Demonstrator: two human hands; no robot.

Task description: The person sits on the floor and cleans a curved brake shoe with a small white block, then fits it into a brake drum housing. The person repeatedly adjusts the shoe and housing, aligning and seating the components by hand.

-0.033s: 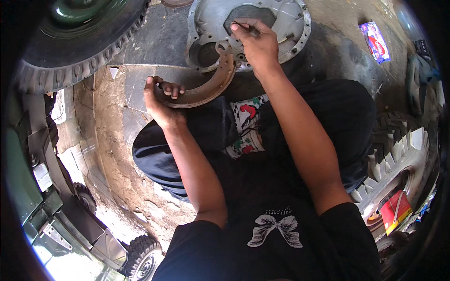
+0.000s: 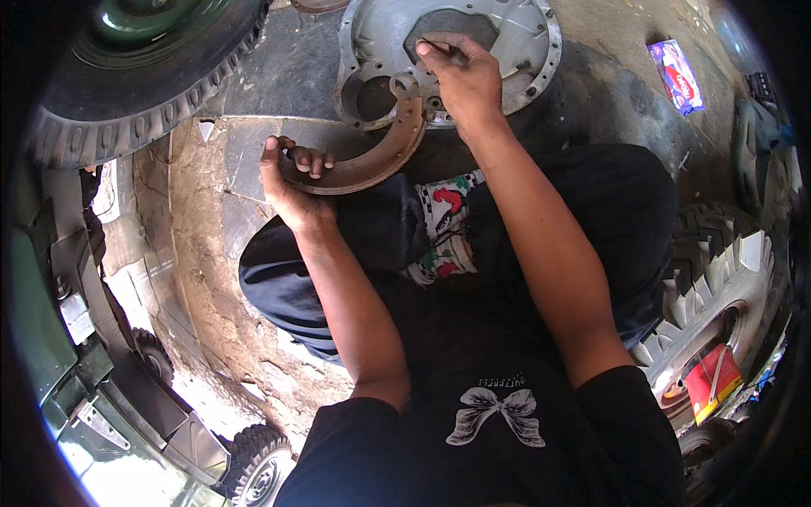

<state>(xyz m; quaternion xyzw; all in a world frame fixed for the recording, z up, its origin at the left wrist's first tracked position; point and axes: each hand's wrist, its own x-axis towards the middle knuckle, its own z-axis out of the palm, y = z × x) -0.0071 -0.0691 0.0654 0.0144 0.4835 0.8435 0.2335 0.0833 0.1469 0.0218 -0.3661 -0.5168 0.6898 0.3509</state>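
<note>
My left hand (image 2: pixel 296 186) grips one end of a rusty, curved brake shoe (image 2: pixel 384 162), thumb on the outside and fingers curled over the edge. The shoe's other end, with a round eye, reaches the near rim of a grey metal bell housing (image 2: pixel 529 38) on the floor. Above that housing, my right hand (image 2: pixel 471 89) is closed in a pinch. A thin dark piece pokes out at its fingertips; most of it is hidden, so its kind is unclear. The right hand is just beyond the shoe's eyed end, apart from it.
A large tyre (image 2: pixel 160 127) stands at the far left, and another chunky tyre (image 2: pixel 684 313) lies to my right. A purple and red packet (image 2: pixel 677 78) rests on the floor at the far right. Green vehicle parts (image 2: pixel 42 329) line the left side. My crossed legs (image 2: pixel 583 194) are below my hands.
</note>
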